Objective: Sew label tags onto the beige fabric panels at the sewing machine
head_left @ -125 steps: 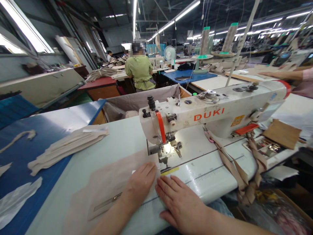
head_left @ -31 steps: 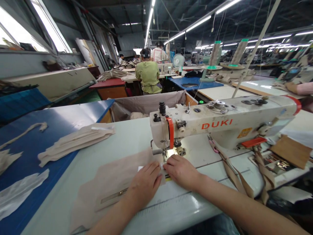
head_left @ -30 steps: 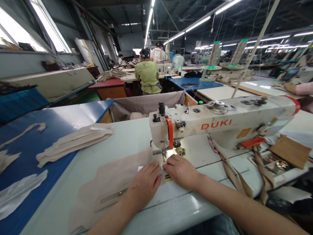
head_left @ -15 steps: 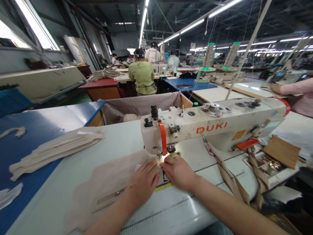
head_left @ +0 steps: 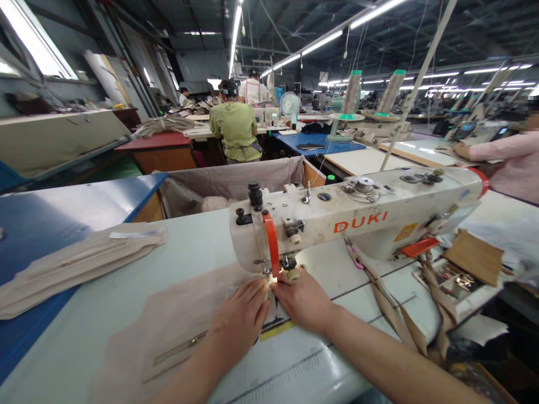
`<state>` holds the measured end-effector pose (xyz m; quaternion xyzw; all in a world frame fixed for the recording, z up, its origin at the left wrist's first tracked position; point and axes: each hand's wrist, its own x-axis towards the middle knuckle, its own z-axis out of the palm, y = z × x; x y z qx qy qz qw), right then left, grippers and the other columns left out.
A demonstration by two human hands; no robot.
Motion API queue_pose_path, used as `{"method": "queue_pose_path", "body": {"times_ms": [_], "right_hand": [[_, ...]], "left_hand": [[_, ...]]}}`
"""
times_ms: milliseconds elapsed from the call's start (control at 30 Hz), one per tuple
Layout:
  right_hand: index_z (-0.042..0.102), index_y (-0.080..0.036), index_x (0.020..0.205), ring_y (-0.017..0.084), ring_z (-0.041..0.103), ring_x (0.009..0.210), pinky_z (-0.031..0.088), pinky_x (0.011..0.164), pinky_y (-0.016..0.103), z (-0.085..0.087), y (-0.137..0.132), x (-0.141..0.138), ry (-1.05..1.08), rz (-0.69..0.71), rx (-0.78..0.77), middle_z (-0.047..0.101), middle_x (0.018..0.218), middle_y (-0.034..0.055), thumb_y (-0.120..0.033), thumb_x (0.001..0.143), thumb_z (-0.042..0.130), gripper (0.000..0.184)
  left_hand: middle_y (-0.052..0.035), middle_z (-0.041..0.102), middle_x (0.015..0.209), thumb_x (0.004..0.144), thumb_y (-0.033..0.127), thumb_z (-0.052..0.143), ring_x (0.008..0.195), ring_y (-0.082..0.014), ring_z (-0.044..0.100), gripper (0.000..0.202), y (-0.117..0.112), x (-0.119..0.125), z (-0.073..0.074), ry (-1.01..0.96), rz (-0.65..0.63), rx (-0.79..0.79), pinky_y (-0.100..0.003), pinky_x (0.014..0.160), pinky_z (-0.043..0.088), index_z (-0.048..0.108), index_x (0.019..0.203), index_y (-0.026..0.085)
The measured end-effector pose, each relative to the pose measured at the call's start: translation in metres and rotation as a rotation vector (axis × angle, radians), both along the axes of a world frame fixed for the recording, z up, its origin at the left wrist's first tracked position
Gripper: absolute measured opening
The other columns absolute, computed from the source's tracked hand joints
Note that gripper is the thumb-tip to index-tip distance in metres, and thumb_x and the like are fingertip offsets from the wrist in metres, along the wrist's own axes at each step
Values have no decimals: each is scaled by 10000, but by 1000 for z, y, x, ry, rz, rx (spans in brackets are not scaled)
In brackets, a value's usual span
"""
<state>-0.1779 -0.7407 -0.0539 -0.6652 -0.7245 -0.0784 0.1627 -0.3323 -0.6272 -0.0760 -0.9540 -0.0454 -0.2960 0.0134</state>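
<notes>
A beige fabric piece (head_left: pixel 181 300) lies flat on the pale sewing table, with a zipper (head_left: pixel 179 349) set in its near part. My left hand (head_left: pixel 241 311) rests on the fabric's right part, fingers stretched out and lying flat. Just right of the needle area, my right hand (head_left: pixel 304 298) has its fingers bent together at the fabric's edge, seemingly pinching it. Both sets of fingertips are close under the head of the white sewing machine (head_left: pixel 362 219), beside its orange guard (head_left: pixel 272 244). My fingers partly hide the lit needle and presser foot.
Stacked beige pieces (head_left: pixel 96 258) lie at the left, partly over a blue table (head_left: pixel 84 202). Scissors (head_left: pixel 355 255), fabric strips (head_left: pixel 391 303) and a parts tray (head_left: pixel 457 280) sit at the right. Behind the machine stands a cloth-lined bin (head_left: pixel 236 174). Other people work farther off.
The whole view has shifted slightly, so most things appear farther left. Both hands stay at the needle area, and the fabric shows little movement under them.
</notes>
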Motion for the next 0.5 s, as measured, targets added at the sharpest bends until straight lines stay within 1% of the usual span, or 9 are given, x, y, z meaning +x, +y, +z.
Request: {"method": "queue_pose_path", "body": {"times_ms": [133,267,400,500], "right_hand": [[619,-176,850,196,514,817,345,716,341,-2,0,0,-2,-1,7,630,877,53,-184,969,450,207],[623,-174,842,197,515,822,352,725,340,-3,-1,0,-7,-2,12,627,858,52,-185,971,450,216],[636,-164,836,191,515,809,359,728,328,-3,-1,-1,-10,5,14,621,821,47,-187,965,472,210],[643,-163,850,195,522,825,369,737,324,-3,-1,-1,-13,7,13,626,829,50,-183,950,501,176]], "left_hand": [[-121,707,1093,960,205,397,1021,-237,655,306,1,0,0,21,-4,-1,-376,888,563,645,1121,123],[-122,704,1114,959,214,397,1032,-238,654,315,1,0,1,46,5,-4,-376,899,564,642,1133,121],[-123,708,1108,954,205,402,1032,-238,658,311,0,0,1,53,8,-26,-379,900,563,646,1128,119],[-125,707,1113,957,213,405,1039,-239,657,311,1,0,1,64,14,-36,-379,904,560,643,1135,120]]}}
